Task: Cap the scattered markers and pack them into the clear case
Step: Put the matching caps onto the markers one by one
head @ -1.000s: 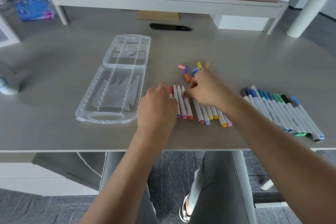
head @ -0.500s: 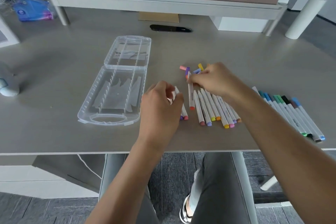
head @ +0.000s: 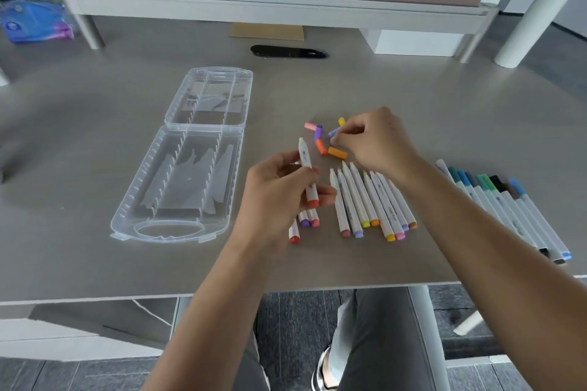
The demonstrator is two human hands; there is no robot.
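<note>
Now that the left hand [head: 279, 187] has lifted an uncapped orange marker [head: 307, 173] off the counter [head: 413, 98], pinching it tip-up, the right hand [head: 374, 143] picks among the loose caps [head: 320, 147]; capping comes next, the clear case [head: 178, 181] lying open and unfilled to the left.

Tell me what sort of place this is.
Probably a home or office desk: a grey desktop with a cable slot, a white monitor riser at the back, and carpet tiles on the floor below.
</note>
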